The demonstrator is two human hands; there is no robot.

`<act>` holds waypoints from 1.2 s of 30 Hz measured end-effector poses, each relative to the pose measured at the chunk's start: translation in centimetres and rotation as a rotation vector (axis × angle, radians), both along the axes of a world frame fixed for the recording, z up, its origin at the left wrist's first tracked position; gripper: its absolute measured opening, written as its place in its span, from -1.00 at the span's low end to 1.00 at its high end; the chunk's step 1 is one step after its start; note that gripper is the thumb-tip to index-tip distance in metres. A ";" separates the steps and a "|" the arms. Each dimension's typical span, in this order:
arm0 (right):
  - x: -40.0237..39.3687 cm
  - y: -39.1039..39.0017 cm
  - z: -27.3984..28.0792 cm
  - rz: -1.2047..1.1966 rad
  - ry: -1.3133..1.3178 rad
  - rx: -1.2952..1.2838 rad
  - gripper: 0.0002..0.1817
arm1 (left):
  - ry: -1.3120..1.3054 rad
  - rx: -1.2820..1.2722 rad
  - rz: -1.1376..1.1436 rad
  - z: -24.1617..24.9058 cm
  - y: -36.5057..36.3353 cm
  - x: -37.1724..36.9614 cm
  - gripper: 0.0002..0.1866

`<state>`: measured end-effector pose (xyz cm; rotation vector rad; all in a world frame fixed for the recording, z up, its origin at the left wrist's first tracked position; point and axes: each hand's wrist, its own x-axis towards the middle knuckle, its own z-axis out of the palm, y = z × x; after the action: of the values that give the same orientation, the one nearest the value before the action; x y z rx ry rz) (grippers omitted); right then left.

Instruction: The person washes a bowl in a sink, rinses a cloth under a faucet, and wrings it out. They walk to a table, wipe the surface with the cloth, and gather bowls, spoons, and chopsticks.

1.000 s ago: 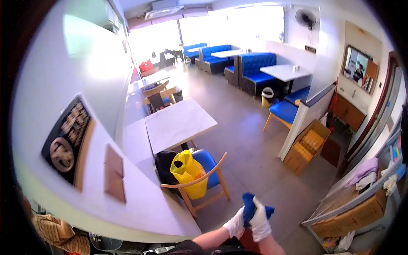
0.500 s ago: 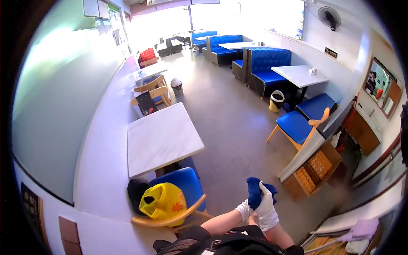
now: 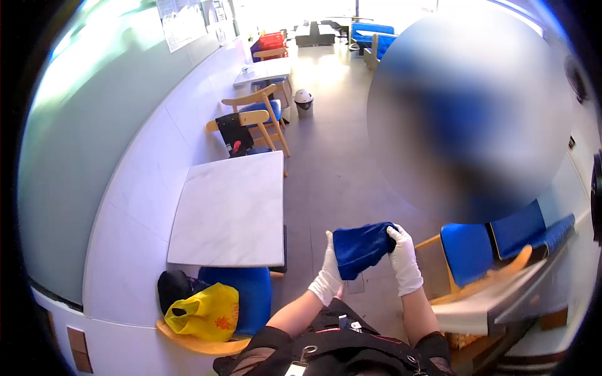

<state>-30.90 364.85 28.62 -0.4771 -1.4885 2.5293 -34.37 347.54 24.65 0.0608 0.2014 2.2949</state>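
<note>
A dark blue cloth point(image 3: 365, 249) is stretched between my two hands in front of my body, above the grey floor. My left hand point(image 3: 327, 276), in a white glove, grips the cloth's left edge. On the other side my right hand point(image 3: 405, 260), gloved in white too, pinches its upper right corner with thumb and fingers. The cloth hangs slightly creased and partly spread. Left of my hands stands a white marble-patterned table point(image 3: 229, 210).
A chair with a blue seat point(image 3: 251, 301) holds a yellow bag point(image 3: 205, 311) and a black item point(image 3: 174, 286). Wooden chairs point(image 3: 254, 119) and a bin point(image 3: 304, 103) stand farther ahead. To the right is another blue chair point(image 3: 466, 255). A large blurred circle covers the upper right.
The blue cloth, bunched in my hands before, is now spread out between them. My hands have moved apart and up. The view has turned to the right and moved forward.
</note>
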 end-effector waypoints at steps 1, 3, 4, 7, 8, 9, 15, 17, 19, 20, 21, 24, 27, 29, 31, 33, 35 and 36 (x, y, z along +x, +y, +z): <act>-2.8 1.8 -1.5 0.001 -0.089 0.173 -0.82 | 0.004 0.003 -0.004 1.8 0.8 -2.6 -0.14; -8.2 3.5 -5.3 -0.006 -0.124 0.357 -0.77 | 0.001 -0.004 -0.003 2.0 1.8 -7.4 -0.21; -11.0 4.8 -8.4 0.086 -0.074 0.433 -0.69 | 0.008 -0.095 0.020 1.4 2.5 -10.3 -0.30; -16.0 7.1 -12.8 0.206 -0.176 0.016 -0.35 | -0.049 -0.108 0.050 0.8 5.9 -15.4 -0.44; -17.1 7.7 -12.6 0.255 -0.185 0.029 -0.35 | -0.063 -0.066 0.041 1.2 6.3 -17.0 -0.50; -17.3 7.2 -12.2 0.368 -0.105 -0.286 -0.29 | -0.090 -0.052 0.062 2.1 6.1 -17.0 -0.49; -21.9 3.1 -6.5 0.782 -0.020 -0.452 -0.27 | -0.190 -0.160 0.409 2.2 4.9 -14.9 -0.49; -22.9 -3.6 -5.1 0.886 -0.069 -0.336 -0.38 | -0.325 -0.193 0.612 0.0 0.3 -12.5 -0.50; -22.0 -8.3 -3.6 1.065 -0.093 -0.318 -0.49 | -0.336 -0.113 0.790 -2.0 -3.0 -8.4 -0.47; -21.1 -10.8 -3.3 1.124 -0.083 -0.287 -0.54 | -0.353 -0.113 0.861 -1.6 -5.0 -5.6 -0.47; -18.8 -13.8 -1.4 1.168 -0.157 -0.345 -0.64 | -0.365 -0.095 0.947 -0.6 -6.8 -2.2 -0.46; -12.1 -21.7 1.0 1.445 -0.130 -0.318 -0.69 | -0.412 -0.141 1.168 1.4 -11.8 7.1 -0.46; -0.1 -29.8 4.0 1.676 0.023 -0.145 -0.78 | -0.395 -0.218 1.395 -0.6 -16.9 18.2 -0.44; 8.1 -34.8 3.7 1.792 0.199 -0.041 -0.79 | -0.403 -0.070 1.671 -2.4 -20.4 26.1 -0.41; 16.6 -39.7 2.2 1.929 0.254 0.051 -0.83 | -0.795 -0.339 1.497 -2.6 -23.5 35.3 -0.21; 24.7 -43.8 0.1 2.011 0.300 0.199 -0.85 | -0.754 -0.037 1.429 -3.1 -25.4 43.1 -0.03; 32.8 -47.2 -1.2 2.130 0.361 0.271 -0.80 | -0.638 0.089 1.584 -2.3 -28.3 49.5 -0.18; 36.5 -48.3 -2.3 2.158 0.464 0.320 -0.78 | -0.649 0.022 1.757 -1.2 -29.7 52.1 -0.25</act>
<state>5.60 316.58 26.34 2.8851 -2.4489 2.2307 17.70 317.89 23.41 -1.3149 -0.2517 3.7889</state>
